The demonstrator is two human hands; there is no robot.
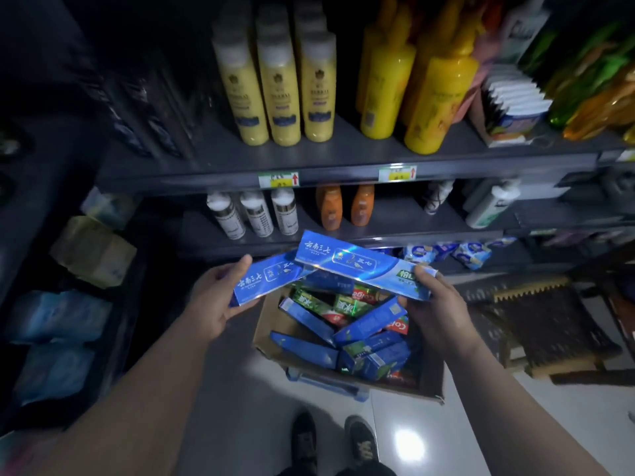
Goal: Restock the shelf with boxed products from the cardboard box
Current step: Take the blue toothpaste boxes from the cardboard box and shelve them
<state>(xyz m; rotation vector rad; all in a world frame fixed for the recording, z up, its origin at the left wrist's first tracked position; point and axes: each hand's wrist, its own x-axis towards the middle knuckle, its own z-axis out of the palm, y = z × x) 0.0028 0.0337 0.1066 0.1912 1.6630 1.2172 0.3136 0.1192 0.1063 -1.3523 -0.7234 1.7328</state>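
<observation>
Both forearms reach forward from the bottom corners of the view, bare and roughly level, meeting above the cardboard box (266, 324) that stands on the white floor (429, 451) in front of two dark shoes (304, 438). The left hand (216, 300) grips a blue carton (266, 281) at its near end, thumb on the printed face and fingers curled beneath, the carton slanting up to the right. The right hand (436, 310) grips a second blue carton (357, 267) at its right end, thumb over the top edge and fingers wrapped under. That carton's far end overlaps the first one's tip. Below them, inside the cardboard box, lie jumbled toothpaste cartons (364, 326) in blue, green and red. Ahead stands the shelf (213, 156), carrying yellow bottles (278, 80).
</observation>
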